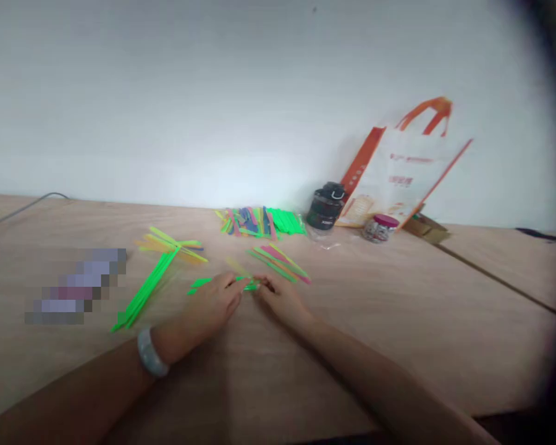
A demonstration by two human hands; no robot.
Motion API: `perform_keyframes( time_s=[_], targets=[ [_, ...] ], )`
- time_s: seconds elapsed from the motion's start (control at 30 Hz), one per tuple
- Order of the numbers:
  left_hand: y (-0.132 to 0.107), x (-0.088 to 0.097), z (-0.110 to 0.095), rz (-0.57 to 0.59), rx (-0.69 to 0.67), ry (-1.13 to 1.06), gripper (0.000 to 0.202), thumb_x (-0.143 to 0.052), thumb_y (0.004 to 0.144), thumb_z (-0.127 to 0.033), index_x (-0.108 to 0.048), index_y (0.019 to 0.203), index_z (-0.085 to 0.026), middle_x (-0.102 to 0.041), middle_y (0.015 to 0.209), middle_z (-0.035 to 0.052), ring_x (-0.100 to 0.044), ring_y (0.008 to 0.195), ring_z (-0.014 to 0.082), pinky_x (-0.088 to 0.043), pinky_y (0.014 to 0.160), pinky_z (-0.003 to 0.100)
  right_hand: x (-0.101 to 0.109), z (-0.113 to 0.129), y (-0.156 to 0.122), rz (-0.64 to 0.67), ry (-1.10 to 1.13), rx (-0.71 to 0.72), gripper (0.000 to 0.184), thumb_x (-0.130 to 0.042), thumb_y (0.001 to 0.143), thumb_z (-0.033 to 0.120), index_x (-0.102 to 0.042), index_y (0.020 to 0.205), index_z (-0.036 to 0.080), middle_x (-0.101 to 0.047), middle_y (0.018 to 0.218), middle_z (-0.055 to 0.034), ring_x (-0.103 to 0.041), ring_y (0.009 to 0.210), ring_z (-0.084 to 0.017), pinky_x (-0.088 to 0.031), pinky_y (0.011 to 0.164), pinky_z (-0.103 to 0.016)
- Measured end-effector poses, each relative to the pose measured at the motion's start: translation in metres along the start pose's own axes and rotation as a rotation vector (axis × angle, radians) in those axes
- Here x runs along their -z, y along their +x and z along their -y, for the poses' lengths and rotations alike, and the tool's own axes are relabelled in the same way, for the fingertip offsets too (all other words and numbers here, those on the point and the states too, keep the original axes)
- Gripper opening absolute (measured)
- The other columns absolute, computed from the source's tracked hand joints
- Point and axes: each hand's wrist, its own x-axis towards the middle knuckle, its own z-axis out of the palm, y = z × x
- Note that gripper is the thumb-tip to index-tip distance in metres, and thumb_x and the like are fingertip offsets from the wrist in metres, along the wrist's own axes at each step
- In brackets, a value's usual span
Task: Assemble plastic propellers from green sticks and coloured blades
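My left hand [220, 296] is closed, its fingertips pinched on a thin green plastic stick [250, 287] just above the table. At the other end of that stick, the curled fingers of my right hand [280, 298] grip it; motion blur hides the exact hold. A blurred yellowish strip [237, 267] slants down to the fingertips. More green sticks [200, 283] stick out to the left from under my left hand. Behind my right hand lie loose pink, yellow, green and orange flat strips [280, 262].
To the left lie long green sticks [151, 289] with yellow and orange strips [171, 243] at their top. Coloured strips in clear plastic [259, 222] lie by the wall. A black bottle [325, 207], lidded jar [380, 228], paper bag [398, 173] and cardboard box [426, 228] stand behind right.
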Motion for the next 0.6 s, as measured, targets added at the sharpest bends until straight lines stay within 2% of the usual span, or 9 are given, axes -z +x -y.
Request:
perform_keyframes(
  time_s=[0.17,0.3,0.4,0.5,0.6],
  targets=[
    [0.001,0.002,-0.001,-0.004,-0.003,-0.036,0.029,-0.042,0.091,-0.018,-0.053,0.118,-0.018,-0.058,0.097,0.0066,-0.056,0.089,0.0182,-0.049,0.078,0.032,-0.003,0.002,-0.001,0.011,0.123,-0.013,0.029,-0.046,0.076,0.015,-0.066,0.096,0.02,-0.067,0.083,-0.0015,-0.059,0.077,-0.016,-0.046,0.068,-0.027],
    [0.002,0.002,-0.002,0.017,0.002,-0.056,0.028,-0.042,0.091,-0.017,-0.054,0.116,-0.019,-0.058,0.101,0.0065,-0.055,0.093,0.0188,-0.048,0.081,0.033,-0.004,0.004,-0.003,0.036,0.144,-0.072,0.019,-0.046,0.077,0.018,-0.065,0.082,0.018,-0.06,0.066,0.001,-0.055,0.063,-0.013,-0.043,0.058,-0.023],
    [0.002,0.002,-0.002,0.033,0.006,-0.043,0.025,-0.042,0.091,-0.017,-0.055,0.112,-0.018,-0.058,0.099,0.006,-0.055,0.091,0.0184,-0.049,0.081,0.033,-0.005,0.007,-0.004,0.032,0.149,-0.085,0.018,-0.046,0.077,0.019,-0.063,0.08,0.018,-0.056,0.061,0.0023,-0.051,0.056,-0.011,-0.041,0.054,-0.022],
    [0.003,0.003,-0.002,0.045,0.019,-0.013,0.024,-0.04,0.092,-0.017,-0.057,0.108,-0.018,-0.058,0.095,0.0056,-0.055,0.089,0.0183,-0.049,0.078,0.032,-0.005,0.011,-0.005,0.041,0.149,-0.056,0.023,-0.044,0.078,0.019,-0.065,0.087,0.018,-0.06,0.065,0.0011,-0.053,0.058,-0.012,-0.042,0.056,-0.023],
    [0.002,0.004,-0.003,0.06,0.037,0.025,0.025,-0.038,0.092,-0.018,-0.057,0.109,-0.018,-0.058,0.092,0.0059,-0.055,0.085,0.0185,-0.049,0.074,0.032,-0.005,0.014,-0.006,0.021,0.107,0.002,0.029,-0.044,0.077,0.016,-0.067,0.093,0.02,-0.067,0.081,-0.002,-0.059,0.074,-0.016,-0.047,0.068,-0.027]
  ],
)
